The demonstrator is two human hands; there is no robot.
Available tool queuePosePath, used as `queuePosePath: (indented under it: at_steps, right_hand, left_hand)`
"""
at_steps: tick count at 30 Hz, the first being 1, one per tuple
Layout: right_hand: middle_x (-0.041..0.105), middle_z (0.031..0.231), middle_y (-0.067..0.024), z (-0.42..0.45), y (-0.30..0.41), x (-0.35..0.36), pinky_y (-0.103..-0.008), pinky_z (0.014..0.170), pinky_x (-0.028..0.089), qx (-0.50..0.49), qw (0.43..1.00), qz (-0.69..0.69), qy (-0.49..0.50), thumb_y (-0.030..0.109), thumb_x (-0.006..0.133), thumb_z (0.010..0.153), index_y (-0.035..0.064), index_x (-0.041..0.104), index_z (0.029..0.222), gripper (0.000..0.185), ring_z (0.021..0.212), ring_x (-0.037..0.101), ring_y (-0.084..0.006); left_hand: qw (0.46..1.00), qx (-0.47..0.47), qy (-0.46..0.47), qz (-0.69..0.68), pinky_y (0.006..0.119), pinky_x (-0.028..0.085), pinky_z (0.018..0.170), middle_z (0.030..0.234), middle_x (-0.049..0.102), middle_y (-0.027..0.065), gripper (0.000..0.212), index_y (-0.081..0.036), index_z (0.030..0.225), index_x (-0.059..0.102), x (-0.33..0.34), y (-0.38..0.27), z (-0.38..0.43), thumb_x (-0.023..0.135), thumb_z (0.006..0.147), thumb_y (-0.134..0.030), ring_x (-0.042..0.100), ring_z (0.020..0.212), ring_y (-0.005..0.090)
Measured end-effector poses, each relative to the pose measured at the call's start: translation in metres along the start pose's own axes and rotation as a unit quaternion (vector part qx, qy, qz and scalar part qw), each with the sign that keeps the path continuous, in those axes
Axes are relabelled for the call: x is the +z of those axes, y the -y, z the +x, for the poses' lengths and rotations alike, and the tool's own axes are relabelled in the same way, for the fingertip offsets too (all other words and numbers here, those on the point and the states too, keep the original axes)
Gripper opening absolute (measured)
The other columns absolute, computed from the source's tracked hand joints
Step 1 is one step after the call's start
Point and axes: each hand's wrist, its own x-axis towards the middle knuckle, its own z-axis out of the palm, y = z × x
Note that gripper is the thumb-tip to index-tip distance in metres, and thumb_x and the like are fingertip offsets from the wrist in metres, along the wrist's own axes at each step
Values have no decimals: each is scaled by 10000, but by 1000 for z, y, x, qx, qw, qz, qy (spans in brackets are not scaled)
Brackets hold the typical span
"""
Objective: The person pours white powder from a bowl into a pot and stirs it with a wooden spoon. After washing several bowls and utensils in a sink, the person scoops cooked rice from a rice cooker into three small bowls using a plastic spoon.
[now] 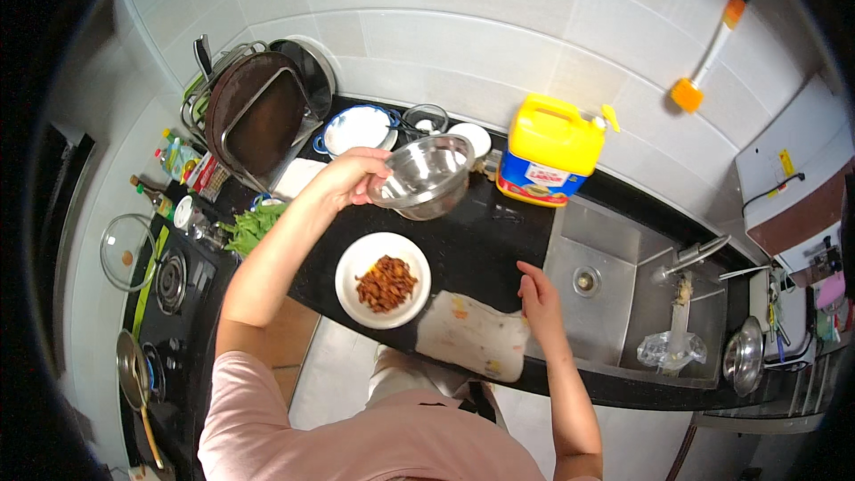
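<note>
My left hand (355,177) grips the rim of a stainless steel mixing bowl (434,180), holding it tilted above the black countertop (481,250). Below it on the counter stands a white bowl (347,280) with browned, cooked pieces of food (386,284) in it. To the right of that bowl, a pale patterned cloth (474,334) lies at the counter's front edge. My right hand (541,300) is between the cloth and the sink, index finger extended and nothing visible in its grasp.
Behind stands a yellow oil jug (554,147). On the right is a steel double sink (598,307) with a faucet (691,257). Leafy greens (254,227), a pan rack (257,120) and a blue-rimmed dish (357,128) are left. The gas stove (184,321) holds a frying pan (132,371).
</note>
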Motion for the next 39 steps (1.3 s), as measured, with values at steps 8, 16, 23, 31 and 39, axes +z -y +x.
queuePosePath:
  at_steps: [8,16,23,31,39]
  right_hand:
    - [469,1162,-160,-34,44,-89,-360,700,537,62,946,297,114,400,380,947,99,281,1377,534,976,564,-237]
    - [389,1368,-88,-43,20,-103,-488,1025,306,147,734,641,166,646,252,874,130,359,1346,707,1261,374,-271]
    - [409,1358,-76,-49,-17,-102,-462,1049,282,127,709,682,128,602,331,883,131,380,1335,655,1248,386,-259]
    - [389,1374,-60,-31,-29,-92,-472,1029,312,151,748,643,70,573,344,883,184,367,1348,607,1248,391,-266]
    - [412,1351,-87,0,-19,-67,-450,1020,331,226,769,596,45,584,306,885,136,398,1329,637,1235,403,-271]
  left_hand:
    - [993,-23,115,0,164,358,264,607,610,73,309,83,1052,558,155,26,-34,492,759,7,505,344,74]
    - [928,32,158,335,255,544,442,1071,569,216,536,-7,1350,269,250,43,-48,360,822,-27,636,566,210]
    - [748,216,99,620,453,498,589,729,608,244,420,1,1227,368,273,62,-30,447,827,-100,623,672,362]
    - [481,609,28,629,245,526,568,1222,509,174,353,-77,1043,537,279,62,-27,596,703,-153,612,850,220]
    - [683,574,49,448,261,525,595,1088,603,143,329,-92,1117,541,210,68,10,592,794,-63,640,855,220]
